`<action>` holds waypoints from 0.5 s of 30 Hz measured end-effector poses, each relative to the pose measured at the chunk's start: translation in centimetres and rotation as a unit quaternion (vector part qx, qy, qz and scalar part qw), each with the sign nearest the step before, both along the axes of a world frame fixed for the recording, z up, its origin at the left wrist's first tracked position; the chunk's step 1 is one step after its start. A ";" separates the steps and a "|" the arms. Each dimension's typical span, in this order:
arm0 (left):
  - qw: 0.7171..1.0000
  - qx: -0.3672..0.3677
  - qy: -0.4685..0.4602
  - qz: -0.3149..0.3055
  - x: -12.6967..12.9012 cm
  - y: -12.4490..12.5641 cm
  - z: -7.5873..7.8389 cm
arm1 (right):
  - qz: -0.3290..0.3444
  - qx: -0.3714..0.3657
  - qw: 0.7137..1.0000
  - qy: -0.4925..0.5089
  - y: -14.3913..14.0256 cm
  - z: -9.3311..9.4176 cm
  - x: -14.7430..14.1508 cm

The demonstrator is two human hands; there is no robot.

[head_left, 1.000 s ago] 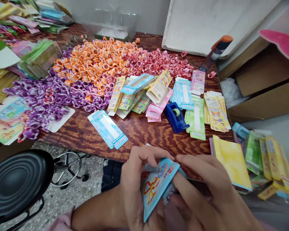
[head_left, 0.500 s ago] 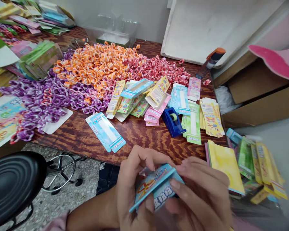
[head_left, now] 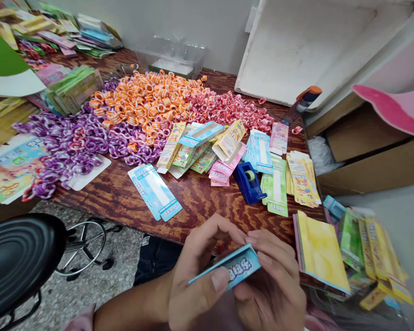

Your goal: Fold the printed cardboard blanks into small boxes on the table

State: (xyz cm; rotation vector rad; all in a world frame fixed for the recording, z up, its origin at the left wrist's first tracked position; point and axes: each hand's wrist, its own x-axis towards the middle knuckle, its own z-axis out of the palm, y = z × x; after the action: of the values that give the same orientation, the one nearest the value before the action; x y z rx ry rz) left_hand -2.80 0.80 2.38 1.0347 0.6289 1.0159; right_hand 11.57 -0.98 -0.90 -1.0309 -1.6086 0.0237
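Between my hands, in front of the table edge, is a small light-blue printed carton (head_left: 242,268). My left hand (head_left: 197,271) closes round its left side, thumb on the front. My right hand (head_left: 274,280) holds the right end, fingertips on the top edge, with some fingers hidden behind it. On the table beyond lies a flat blue carton (head_left: 155,191). A blue tape dispenser (head_left: 250,184) stands to the right of a heap of cartons that includes a yellow box (head_left: 229,139) and pink ones (head_left: 227,161).
Piles of orange-white rings (head_left: 148,99), purple rings (head_left: 79,133) and red rings (head_left: 227,108) cover the table's middle. To the right are yellow cartons (head_left: 301,179), a green carton (head_left: 276,186) and a bottle (head_left: 301,105). A black stool (head_left: 22,262) stands lower left; a cardboard box (head_left: 376,161) at right.
The carton has turned in my hands, so its narrow printed side now faces me. My right hand has shifted left along it. The view has tilted slightly.
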 end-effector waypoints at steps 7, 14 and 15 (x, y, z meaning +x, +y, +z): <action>0.994 -0.051 -0.100 0.010 1.0 0.0 -0.3 | 0.009 -0.074 0.995 0.069 0.2 -0.5 0.2; 0.974 -0.032 -0.171 0.147 0.0 1.1 -1.1 | -0.019 -0.410 0.851 0.328 -2.5 -5.2 5.3; 0.971 -0.029 -0.184 0.152 -0.2 1.3 -1.8 | 0.044 -0.465 0.792 0.394 -3.2 -6.0 6.1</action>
State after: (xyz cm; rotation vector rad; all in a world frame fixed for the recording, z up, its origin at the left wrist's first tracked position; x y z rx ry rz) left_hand -2.97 2.08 0.54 0.6835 0.5139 1.4094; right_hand 17.71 -4.19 -6.90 -1.3967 -0.7943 1.2603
